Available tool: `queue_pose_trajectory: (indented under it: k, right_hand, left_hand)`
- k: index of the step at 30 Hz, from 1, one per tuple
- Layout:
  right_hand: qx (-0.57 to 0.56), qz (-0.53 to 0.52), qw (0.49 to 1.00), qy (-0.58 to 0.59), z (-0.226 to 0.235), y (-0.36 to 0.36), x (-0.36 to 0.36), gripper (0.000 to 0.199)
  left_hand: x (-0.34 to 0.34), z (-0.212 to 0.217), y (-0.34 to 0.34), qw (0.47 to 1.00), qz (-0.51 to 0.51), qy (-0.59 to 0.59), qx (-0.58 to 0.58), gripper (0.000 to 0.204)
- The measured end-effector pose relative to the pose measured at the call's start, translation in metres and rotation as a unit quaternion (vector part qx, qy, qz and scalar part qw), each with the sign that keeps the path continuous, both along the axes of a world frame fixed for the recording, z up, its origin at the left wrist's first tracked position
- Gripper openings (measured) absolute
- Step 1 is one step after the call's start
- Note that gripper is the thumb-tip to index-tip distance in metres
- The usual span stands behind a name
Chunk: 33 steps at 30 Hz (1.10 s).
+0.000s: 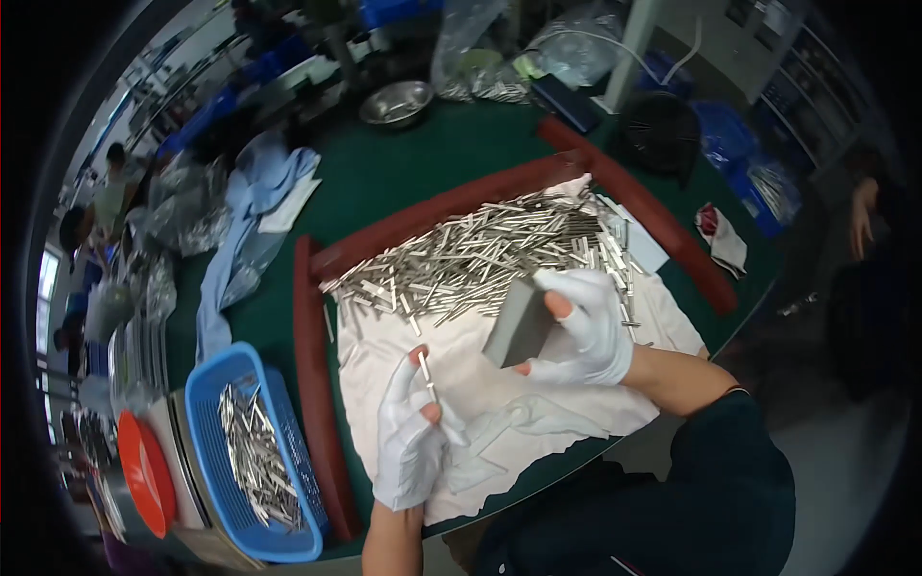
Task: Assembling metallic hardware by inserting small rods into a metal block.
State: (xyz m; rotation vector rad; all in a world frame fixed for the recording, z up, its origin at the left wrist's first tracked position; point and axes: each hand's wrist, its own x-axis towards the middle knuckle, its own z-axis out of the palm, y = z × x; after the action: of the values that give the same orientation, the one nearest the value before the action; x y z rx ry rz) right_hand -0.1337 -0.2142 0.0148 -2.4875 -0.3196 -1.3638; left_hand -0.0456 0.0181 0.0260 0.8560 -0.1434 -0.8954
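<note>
My left hand [411, 432], in a white glove with bare fingertips, pinches a short, slim metal strip [427, 376] between thumb and forefinger. My right hand [588, 331], gloved the same way, grips a grey rectangular block [519, 324] that is tilted over the cloth. Both hands are above a pale pink cloth [370, 374], apart from each other. Beyond them spreads a large heap of similar metal strips [471, 245], lying in all directions. A crumpled white rag [538, 422] rests on the cloth, close to my left hand.
Dark red bars [451, 206] frame the heap on the green table [370, 163]. At left stand a blue basket [288, 432] of metal strips and an orange-red basin [146, 475]. A metal bowl [396, 104] and a blue cloth [254, 192] lie farther back. People sit at far left.
</note>
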Motion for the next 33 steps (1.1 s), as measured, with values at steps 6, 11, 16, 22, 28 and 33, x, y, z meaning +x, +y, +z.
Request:
queue_pose_trajectory:
  k: [6,11,16,22,28,33]
  right_hand:
    - [0.035,-0.025,0.999,-0.025,-0.009,-0.01,0.008,0.082]
    - [0.093,-0.017,0.995,0.013,0.0,-0.007,0.015,0.086]
    - [0.061,0.012,0.992,0.113,0.002,0.006,0.01,0.1]
    - [0.166,-0.03,0.981,0.094,-0.014,0.017,-0.012,0.099]
    - [0.078,-0.001,0.994,0.078,-0.011,0.008,-0.001,0.075]
    - [0.096,-0.005,0.99,0.103,-0.005,0.007,0.002,0.074]
  left_hand:
    - [-0.007,-0.016,-0.001,0.999,0.045,-0.001,0.004,0.083]
    - [0.005,-0.006,0.001,0.999,0.032,0.018,0.03,0.084]
    - [0.022,0.004,0.015,0.991,-0.072,0.113,0.015,0.084]
    - [0.011,-0.008,0.021,0.985,-0.105,0.075,-0.113,0.081]
    - [0.006,-0.025,0.008,0.978,-0.092,0.057,-0.178,0.076]
    - [0.008,-0.025,0.005,0.982,-0.085,0.027,-0.165,0.072]
